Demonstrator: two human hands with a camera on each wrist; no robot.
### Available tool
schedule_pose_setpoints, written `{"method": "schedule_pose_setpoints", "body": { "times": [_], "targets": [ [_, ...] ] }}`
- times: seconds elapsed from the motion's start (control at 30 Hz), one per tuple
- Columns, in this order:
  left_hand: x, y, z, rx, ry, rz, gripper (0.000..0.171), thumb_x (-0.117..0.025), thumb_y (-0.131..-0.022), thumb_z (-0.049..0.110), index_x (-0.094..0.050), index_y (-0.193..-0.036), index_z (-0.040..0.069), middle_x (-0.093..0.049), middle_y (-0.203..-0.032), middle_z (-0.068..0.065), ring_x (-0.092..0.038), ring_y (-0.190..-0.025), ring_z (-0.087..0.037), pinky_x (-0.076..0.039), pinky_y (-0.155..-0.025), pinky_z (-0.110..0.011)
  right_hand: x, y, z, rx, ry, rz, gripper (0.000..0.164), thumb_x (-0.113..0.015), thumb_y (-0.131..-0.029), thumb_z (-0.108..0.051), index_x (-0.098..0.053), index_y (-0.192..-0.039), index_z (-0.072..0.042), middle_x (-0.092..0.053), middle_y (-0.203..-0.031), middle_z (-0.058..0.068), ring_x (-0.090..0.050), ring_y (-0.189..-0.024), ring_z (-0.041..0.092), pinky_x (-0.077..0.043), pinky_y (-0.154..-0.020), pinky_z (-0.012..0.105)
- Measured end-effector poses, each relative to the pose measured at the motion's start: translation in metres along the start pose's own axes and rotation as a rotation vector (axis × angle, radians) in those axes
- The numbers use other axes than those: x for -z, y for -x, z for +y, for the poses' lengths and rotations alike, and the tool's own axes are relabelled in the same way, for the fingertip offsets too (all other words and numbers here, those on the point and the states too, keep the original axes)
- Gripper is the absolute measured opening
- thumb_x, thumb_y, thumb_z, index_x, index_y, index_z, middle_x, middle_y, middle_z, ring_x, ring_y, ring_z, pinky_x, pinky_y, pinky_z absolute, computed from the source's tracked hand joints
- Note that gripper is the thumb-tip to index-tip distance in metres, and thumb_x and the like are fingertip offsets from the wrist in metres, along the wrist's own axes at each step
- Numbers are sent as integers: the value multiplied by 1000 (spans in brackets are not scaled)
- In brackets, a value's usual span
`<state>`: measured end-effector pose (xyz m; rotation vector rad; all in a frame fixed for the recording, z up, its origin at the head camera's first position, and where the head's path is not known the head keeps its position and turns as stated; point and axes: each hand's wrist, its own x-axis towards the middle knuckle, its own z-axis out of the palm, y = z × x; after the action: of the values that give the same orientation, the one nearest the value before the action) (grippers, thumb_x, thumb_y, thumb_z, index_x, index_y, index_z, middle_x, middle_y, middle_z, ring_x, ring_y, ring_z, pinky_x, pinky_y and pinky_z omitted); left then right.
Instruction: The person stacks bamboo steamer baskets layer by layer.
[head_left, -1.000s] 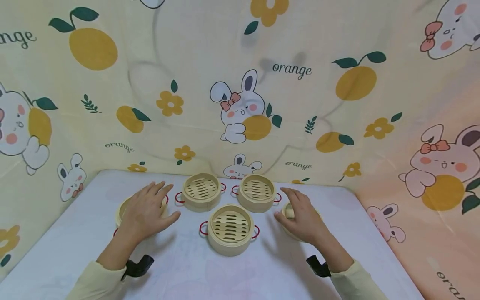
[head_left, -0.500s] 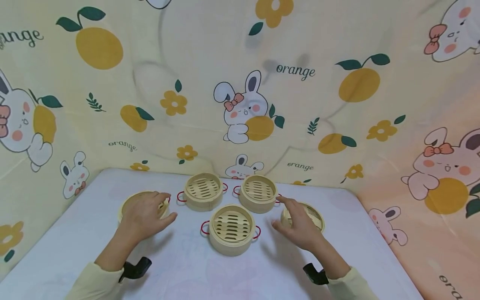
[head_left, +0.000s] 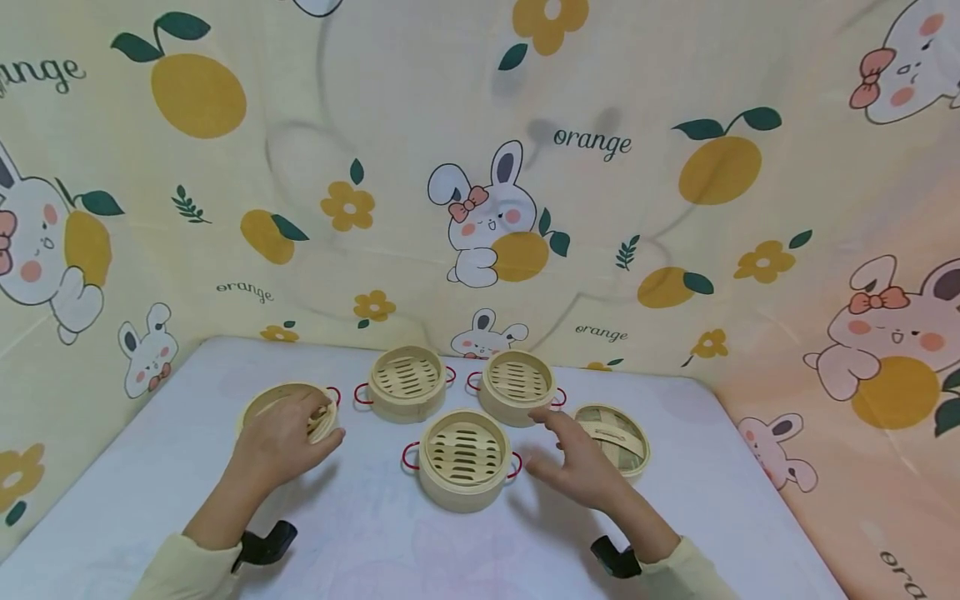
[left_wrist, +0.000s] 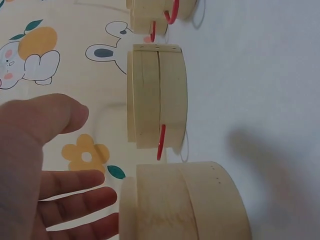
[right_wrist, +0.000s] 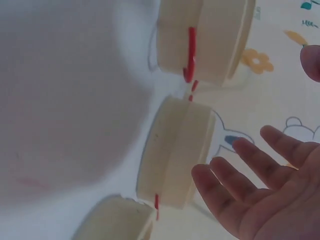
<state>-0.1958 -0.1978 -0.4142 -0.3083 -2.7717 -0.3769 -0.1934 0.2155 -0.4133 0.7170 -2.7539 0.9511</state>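
My left hand (head_left: 277, 437) hovers over the leftmost bamboo steamer (head_left: 258, 402) and partly covers it. In the left wrist view its fingers (left_wrist: 82, 200) are extended beside the upper rim of a steamer (left_wrist: 170, 210), thumb held apart. My right hand (head_left: 581, 467) is above the table between the front middle steamer (head_left: 462, 458) and the rightmost round bamboo piece (head_left: 611, 433), which has a woven top crossed by a strip. Its fingers (right_wrist: 220, 185) are loosely spread, holding nothing, and overlap a steamer (right_wrist: 175, 150) in the right wrist view.
Two more slatted steamers with red side handles stand at the back, one left (head_left: 407, 385) and one right (head_left: 515, 387). They share a white table (head_left: 450, 558). A cloth printed with rabbits and oranges (head_left: 480, 100) hangs behind and along the sides.
My right hand has moved left, uncovering more of the rightmost piece. My left hand has lowered slightly over the leftmost steamer, its fingers bending down. The steamers stay in place.
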Motion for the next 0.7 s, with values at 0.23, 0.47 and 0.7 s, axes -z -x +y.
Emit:
{"method": "schedule_pose_setpoints", "body": {
  "times": [0.23,0.47,0.7],
  "targets": [
    [-3,4,-6,3,-2,1,33,-70,-76,39,-64,-92,10,-56,-73,2,-51,-71,-15,-43,-64,-35,-11,-3,2,-58,-56,-90,65,-75,-79,-27,-50,-135,-7,-59,-128,13,-55,-117,32,-50,-85,44],
    [-3,10,-9,53,-4,-63,42,-71,-75,41,-66,-102,9,-61,-81,2,-57,-77,-18,-47,-66,-39,-18,-5,3,-68,-77,-158,67,-75,-79,-31,-48,-135,-6,-59,-129,13,-56,-117,32,-50,-86,47],
    [-7,14,-10,78,17,-92,46,-73,-74,38,-66,-109,9,-67,-90,-2,-61,-80,-21,-48,-63,-40,-24,-5,3,-46,-40,-160,65,-76,-78,-33,-51,-132,-8,-64,-118,7,-59,-111,26,-53,-82,44]
  ]
}}
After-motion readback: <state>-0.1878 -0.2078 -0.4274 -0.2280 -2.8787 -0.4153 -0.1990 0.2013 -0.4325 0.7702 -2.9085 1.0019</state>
